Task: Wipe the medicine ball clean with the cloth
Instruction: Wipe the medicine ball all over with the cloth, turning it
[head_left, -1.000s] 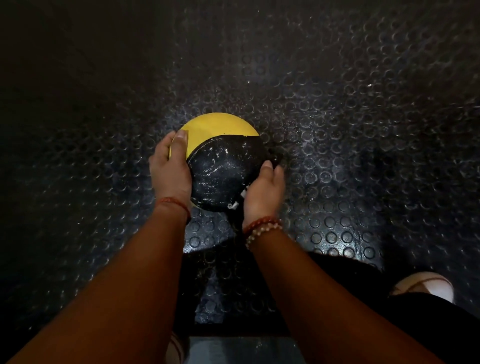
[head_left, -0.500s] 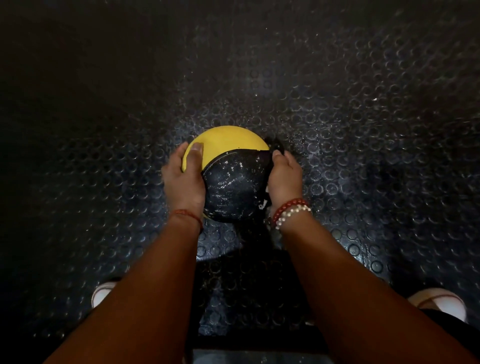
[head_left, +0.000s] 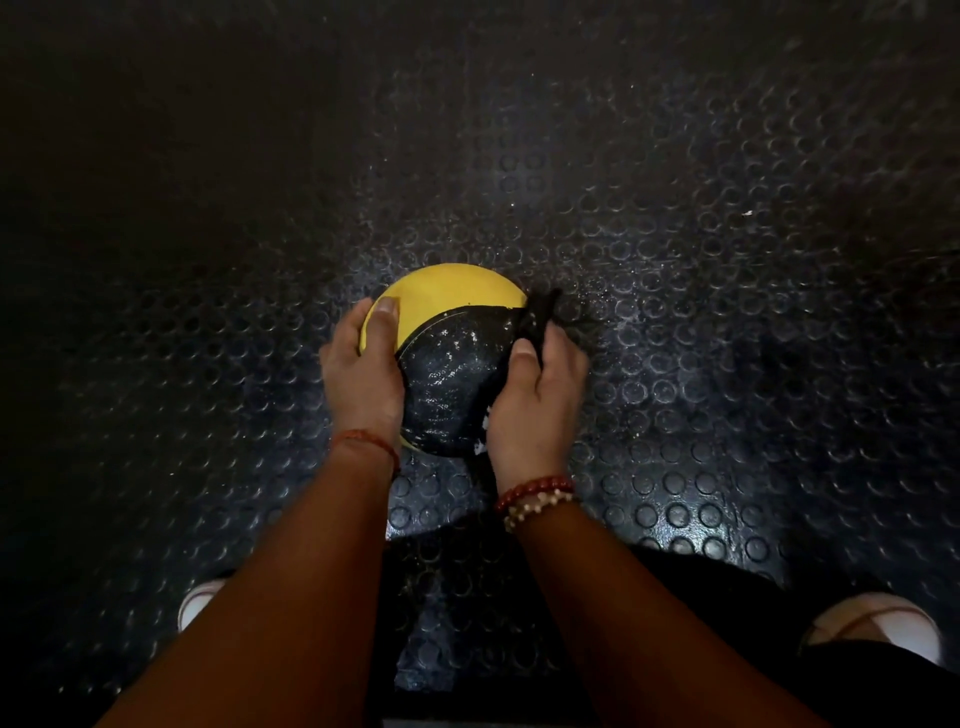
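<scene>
- Dark rubber floor (head_left: 675, 312) with raised round studs fills the view.
- Round, glossy yellow-and-black medicine ball (head_left: 452, 374) is at mid-floor, between both hands.
- Black cloth (head_left: 537, 317) bunches at its upper right.
- Left hand (head_left: 363, 374) cups the ball, thumb on yellow.
- Right hand (head_left: 540, 395) grips the cloth against the ball.

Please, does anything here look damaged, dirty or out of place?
Nothing is misplaced. The ball has white flecks on its black panel by the right hand, perhaps worn print or dirt; I cannot tell which. The floor around it is dusted with pale specks.
</scene>
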